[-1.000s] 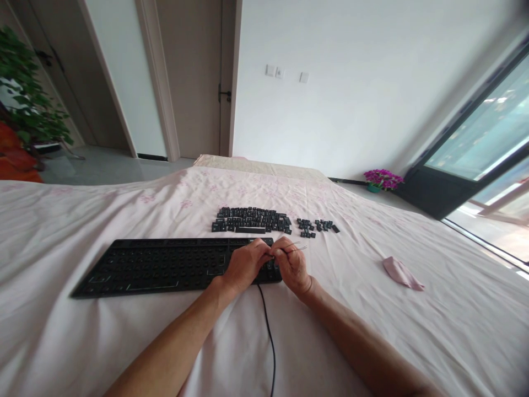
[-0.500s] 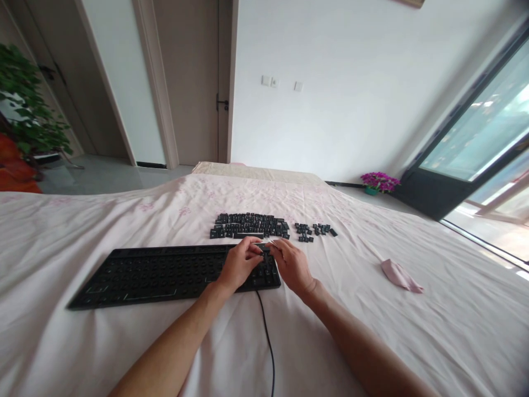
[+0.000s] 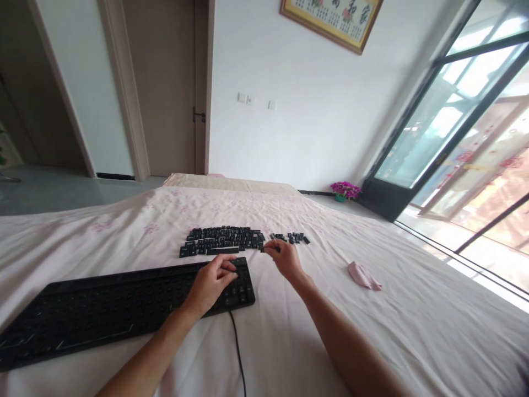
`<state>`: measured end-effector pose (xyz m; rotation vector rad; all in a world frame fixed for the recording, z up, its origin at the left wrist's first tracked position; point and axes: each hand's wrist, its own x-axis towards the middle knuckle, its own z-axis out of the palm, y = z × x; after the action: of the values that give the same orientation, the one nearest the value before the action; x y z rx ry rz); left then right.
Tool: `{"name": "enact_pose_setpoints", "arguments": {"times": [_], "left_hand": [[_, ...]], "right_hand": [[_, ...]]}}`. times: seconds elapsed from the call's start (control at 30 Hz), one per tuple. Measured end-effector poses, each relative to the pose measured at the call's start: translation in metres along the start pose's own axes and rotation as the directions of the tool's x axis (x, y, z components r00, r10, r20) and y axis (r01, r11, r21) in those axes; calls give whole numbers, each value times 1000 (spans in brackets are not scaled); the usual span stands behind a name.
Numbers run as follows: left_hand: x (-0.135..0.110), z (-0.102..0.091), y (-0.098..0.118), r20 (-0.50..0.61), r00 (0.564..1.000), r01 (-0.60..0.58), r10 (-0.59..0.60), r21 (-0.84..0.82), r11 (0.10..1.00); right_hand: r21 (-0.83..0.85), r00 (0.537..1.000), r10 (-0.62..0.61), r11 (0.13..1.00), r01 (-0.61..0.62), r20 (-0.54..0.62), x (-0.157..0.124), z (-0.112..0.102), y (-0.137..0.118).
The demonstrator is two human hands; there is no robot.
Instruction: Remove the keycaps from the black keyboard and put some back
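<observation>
A black keyboard (image 3: 136, 298) lies on the bed cover, much of its left part showing dark sockets without caps. My left hand (image 3: 212, 281) rests over its right end, thumb and fingers curled together close to the number pad; whatever they pinch is too small to see. Beyond the keyboard, my right hand (image 3: 285, 258) reaches to the loose black keycaps, its fingertips pressed together beside a small dark piece that I cannot make out. Rows of loose keycaps (image 3: 225, 238) lie behind the keyboard, with a smaller group of keycaps (image 3: 295, 238) to their right, partly behind my right hand.
The keyboard's cable (image 3: 237, 353) runs toward me between my arms. A crumpled pink cloth (image 3: 364, 275) lies to the right on the wrinkled, flowered bed cover (image 3: 413, 320). Past the bed stand a pot of purple flowers (image 3: 346, 190) and a glass door (image 3: 417, 143).
My right hand has left the keyboard's right end and moved away toward the loose keycaps. My left hand stays over the keyboard. The view has shifted up and to the right.
</observation>
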<state>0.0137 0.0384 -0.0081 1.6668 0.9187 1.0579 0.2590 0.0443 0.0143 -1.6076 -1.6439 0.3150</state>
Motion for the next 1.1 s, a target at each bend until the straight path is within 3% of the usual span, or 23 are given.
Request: {"name": "enact_pose_setpoints", "arguments": {"times": [0.1,0.17,0.23,0.4,0.8,1.0,1.1], "left_hand": [[0,-1,-2,1,1000,-8,8,24,1000],[0,-1,-4,7,1000,-13,13,41,999],[1,-1,-4,18,1000,-11,10,55,998],[2,0,-1,20,1000,6,-7,60,998],[2,0,-3,14,1000,7,-8,65,998],[1,-1,-2,1,1000,7,-7,28,1000],[0,-3,1,-24,999,28,-30,-77,997]], "right_hand": [[-173,981,134,972,-157,-141,19,-35,47],[-280,939,258,906,-317,-229,26,-57,76],[-308,908,315,866,-394,-275,31,-73,99],[-346,873,383,809,-475,-302,36,-86,129],[-391,874,397,785,-481,-279,44,-73,138],[-363,885,359,815,-452,-295,36,-75,117],[-305,910,344,863,-403,-230,33,-70,95]]}}
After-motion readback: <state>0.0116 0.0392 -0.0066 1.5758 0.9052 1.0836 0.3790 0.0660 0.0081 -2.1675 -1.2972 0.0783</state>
